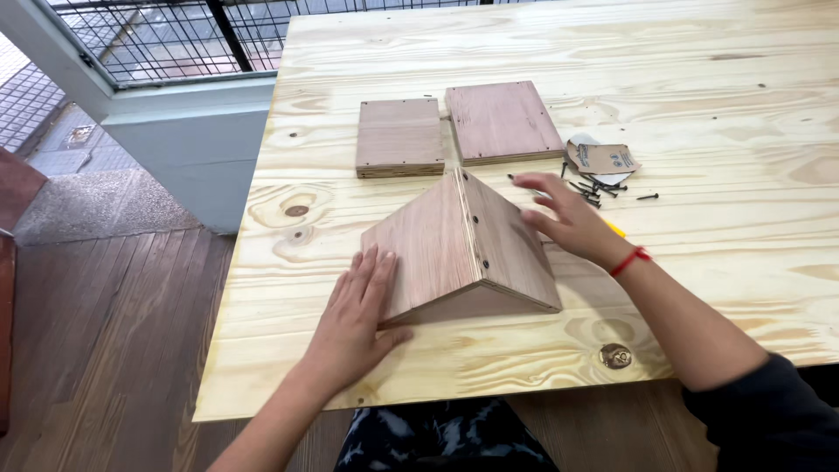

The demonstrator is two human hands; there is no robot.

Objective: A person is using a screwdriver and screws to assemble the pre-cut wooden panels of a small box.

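The pale pine table [717, 105] carries everything. Near its front edge stands my tent-shaped pair of joined plywood boards [463, 249]. My left hand [358, 319] lies flat, fingers spread, against its left slope. My right hand [568, 218] hovers open beside the right slope, holding nothing, near scattered black screws [599, 188].

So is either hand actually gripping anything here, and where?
No grip. The left hand lies flat on the left slope of the two joined boards; the right hand hovers open, blurred, above the right slope.
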